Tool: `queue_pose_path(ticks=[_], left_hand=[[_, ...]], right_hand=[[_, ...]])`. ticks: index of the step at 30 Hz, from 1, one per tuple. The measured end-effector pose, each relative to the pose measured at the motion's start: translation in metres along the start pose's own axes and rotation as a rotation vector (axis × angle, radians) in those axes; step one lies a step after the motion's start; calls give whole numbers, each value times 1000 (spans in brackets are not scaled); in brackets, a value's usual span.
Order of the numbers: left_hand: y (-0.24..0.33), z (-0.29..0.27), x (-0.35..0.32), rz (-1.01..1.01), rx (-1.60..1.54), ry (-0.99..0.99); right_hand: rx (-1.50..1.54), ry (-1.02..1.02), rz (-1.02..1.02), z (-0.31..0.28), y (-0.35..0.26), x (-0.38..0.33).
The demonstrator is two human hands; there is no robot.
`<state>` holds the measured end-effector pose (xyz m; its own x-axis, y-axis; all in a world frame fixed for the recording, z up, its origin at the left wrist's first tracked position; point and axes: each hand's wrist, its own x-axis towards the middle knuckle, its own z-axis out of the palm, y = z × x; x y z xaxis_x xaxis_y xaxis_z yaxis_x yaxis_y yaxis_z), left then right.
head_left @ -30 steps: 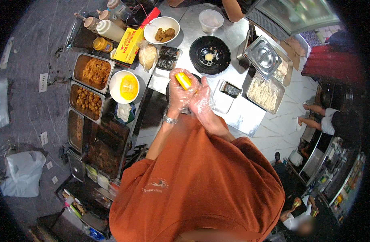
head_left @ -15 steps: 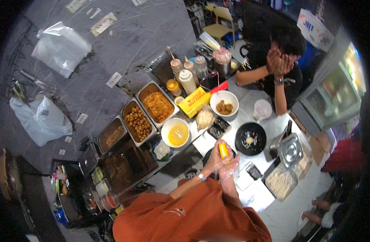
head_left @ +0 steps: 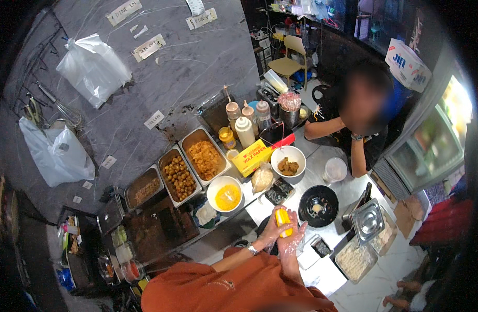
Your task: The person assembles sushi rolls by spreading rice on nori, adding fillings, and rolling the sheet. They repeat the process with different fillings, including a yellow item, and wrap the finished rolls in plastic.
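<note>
Tight ahead and rightward, with slim lanes between.
A black bowl point(head_left: 330, 200) stands ahead of the right hand point(head_left: 290, 245), a dark wrapped pack point(head_left: 280, 192) ahead of the left hand point(head_left: 270, 232). Bare tabletop point(head_left: 324, 282) lies below the small tray point(head_left: 307, 255) and between black bowl and white bowl point(head_left: 280, 152); a steel lid point(head_left: 368, 221) obstructs the right.

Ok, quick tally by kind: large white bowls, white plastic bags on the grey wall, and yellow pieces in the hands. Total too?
Large white bowls: 2 (yellow-food bowl, brown-food bowl)
White plastic bags: 2 (upper bag, lower bag)
Held yellow piece: 1
Total: 5
</note>
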<state>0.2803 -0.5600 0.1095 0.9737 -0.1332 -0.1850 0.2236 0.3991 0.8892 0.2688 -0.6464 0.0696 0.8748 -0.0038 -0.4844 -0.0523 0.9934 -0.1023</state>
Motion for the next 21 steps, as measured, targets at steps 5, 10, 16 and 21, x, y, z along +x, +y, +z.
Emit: queue_pose_path(ticks=[5,10,16,21], left_hand=[[4,9,-10,-12,-59,50],[30,-13,0,-380,-284,17],[-3,-56,0,-354,144,-55],[12,-33,-2,-313,414,-39]], right_hand=[[53,-15,-26,-1,-6,12],[-744,-48,-94,19,-13,20],[-1776,-363,-223,83,-50,-19],[-2305,-781,-609,48,-38,-18]])
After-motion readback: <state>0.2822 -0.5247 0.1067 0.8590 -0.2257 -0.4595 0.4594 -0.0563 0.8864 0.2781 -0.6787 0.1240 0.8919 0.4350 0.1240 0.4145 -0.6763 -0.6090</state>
